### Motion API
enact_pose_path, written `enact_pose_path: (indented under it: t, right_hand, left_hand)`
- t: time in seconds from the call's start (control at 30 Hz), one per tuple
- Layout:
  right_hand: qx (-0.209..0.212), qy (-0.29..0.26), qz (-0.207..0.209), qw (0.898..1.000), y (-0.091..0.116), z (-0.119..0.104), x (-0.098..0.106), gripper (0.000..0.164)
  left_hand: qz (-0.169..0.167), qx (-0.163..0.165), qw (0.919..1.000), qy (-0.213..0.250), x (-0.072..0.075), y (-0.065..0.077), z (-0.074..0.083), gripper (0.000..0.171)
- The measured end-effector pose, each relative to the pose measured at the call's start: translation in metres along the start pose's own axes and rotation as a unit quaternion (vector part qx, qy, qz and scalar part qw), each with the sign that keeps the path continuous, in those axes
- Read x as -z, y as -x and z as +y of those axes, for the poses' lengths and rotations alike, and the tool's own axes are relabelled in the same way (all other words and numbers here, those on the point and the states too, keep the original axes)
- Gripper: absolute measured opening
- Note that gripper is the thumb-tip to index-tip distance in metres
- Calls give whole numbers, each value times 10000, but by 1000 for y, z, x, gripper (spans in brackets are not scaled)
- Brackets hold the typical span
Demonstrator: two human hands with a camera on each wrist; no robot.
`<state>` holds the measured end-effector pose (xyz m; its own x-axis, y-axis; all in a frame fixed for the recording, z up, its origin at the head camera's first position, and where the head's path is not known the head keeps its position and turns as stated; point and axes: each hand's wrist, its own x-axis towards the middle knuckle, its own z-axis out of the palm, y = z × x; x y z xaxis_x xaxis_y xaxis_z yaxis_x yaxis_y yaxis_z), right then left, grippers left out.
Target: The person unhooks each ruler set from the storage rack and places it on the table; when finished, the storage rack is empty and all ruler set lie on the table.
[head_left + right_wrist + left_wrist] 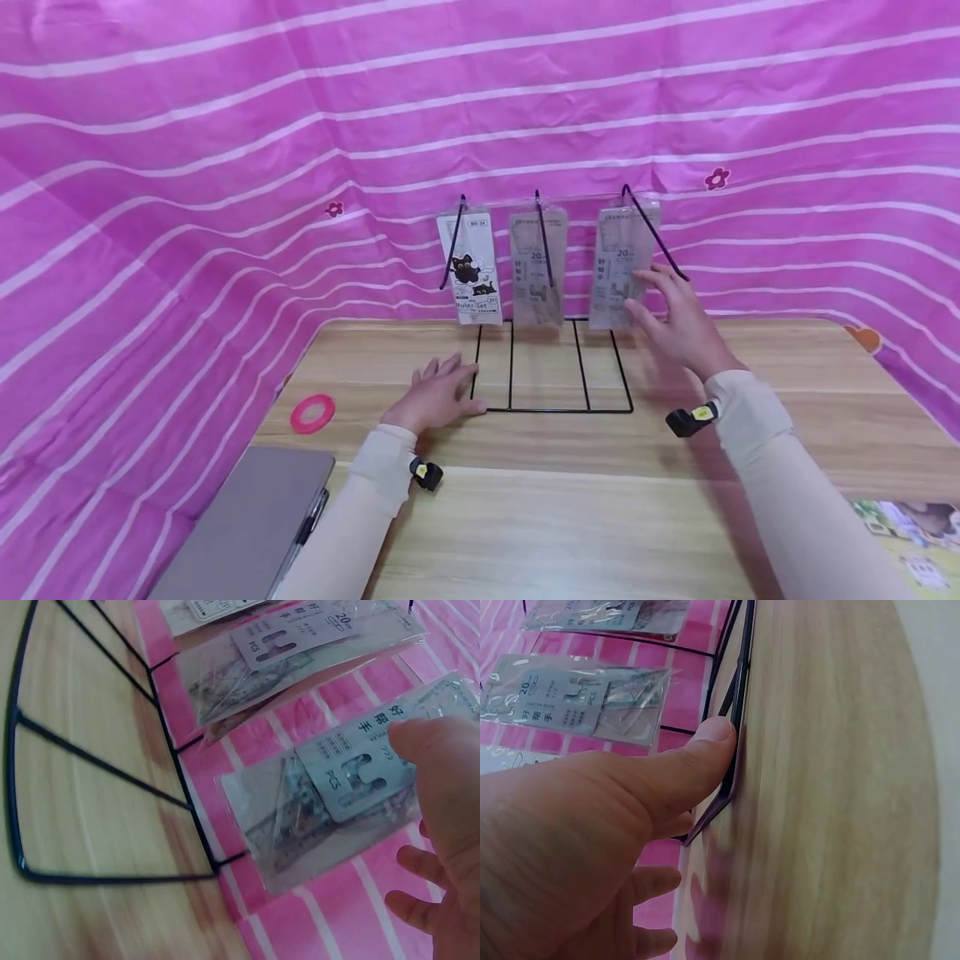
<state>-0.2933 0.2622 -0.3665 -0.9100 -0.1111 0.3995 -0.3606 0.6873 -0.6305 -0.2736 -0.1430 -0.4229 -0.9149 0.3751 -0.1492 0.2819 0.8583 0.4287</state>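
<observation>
The front-left corner of a black wire rack base [555, 411] is being touched by the left hand [431, 398] — fingers being held apart. A flat, clear plastic packet with a grey printed card [611, 250] is being suspended upright from the rack's right hook; its right edge is being touched by the right hand [678, 323], thumb and index fingertips parted.

On the wooden table [525, 525], at left, lies 1 pink ring [297, 418]; nearer is 1 grey flat object [247, 517] with 1 pen [307, 528] at its edge. Behind hangs a pink striped cloth [480, 100].
</observation>
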Motion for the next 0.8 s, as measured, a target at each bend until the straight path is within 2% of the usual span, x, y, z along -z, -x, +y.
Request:
enact_pose_path:
  t: [0.17,0.43,0.63,0.8]
  right_hand:
    - [354,-470,513,9970,-9,1,-12,45]
    - [320,-679,1114,9909,-7,-3,-15,30]
    - [291,-863,1145,9892,3,-8,-7,38]
    - [94,-843,1065,9907,15,-12,2,41]
  left_hand:
    - [-5,30,10000,-34,-1,0,0,79]
    - [64,-25,9999,-100,-5,1,1,76]
    - [77,29,9999,-122,-3,1,2,76]
    - [60,63,9999,-96,-1,3,1,76]
